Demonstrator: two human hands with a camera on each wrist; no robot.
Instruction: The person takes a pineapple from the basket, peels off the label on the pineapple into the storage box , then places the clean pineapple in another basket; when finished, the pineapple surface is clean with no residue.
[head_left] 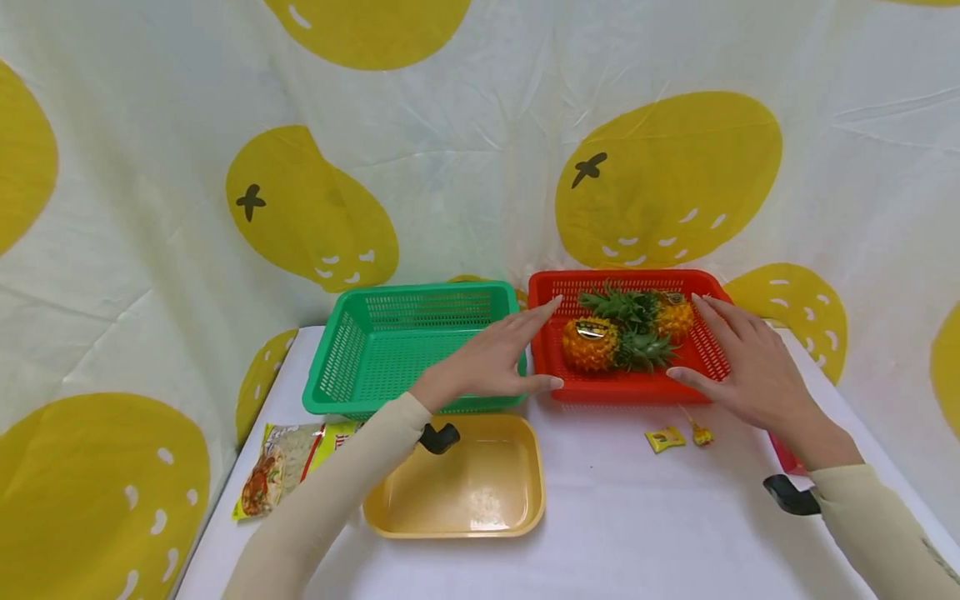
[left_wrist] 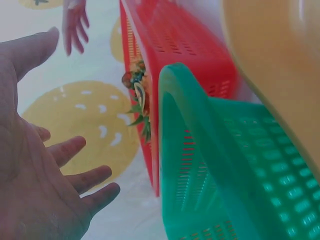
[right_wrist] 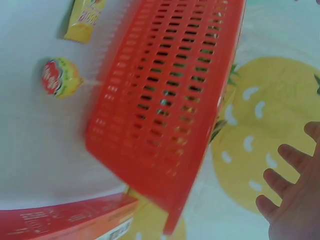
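Note:
Two small pineapples lie in the red basket (head_left: 630,393); the nearer pineapple (head_left: 591,343) points its leaves right, and the farther pineapple (head_left: 674,317) points its leaves left. My left hand (head_left: 491,354) hovers with spread fingers between the green basket (head_left: 420,287) and the red one. Over the red basket's right side is my right hand (head_left: 753,367), fingers extended and holding nothing. Both wrist views show the hands apart from the baskets, the left hand (left_wrist: 45,150) with its palm empty and the right hand (right_wrist: 295,185) beyond the red rim.
A yellow tray (head_left: 465,492) sits in front of the green basket, beside a food packet (head_left: 281,467) at left. A yellow-wrapped sweet (head_left: 664,439) and a lollipop (head_left: 701,434) lie before the red basket. A red box (right_wrist: 70,217) stands at right.

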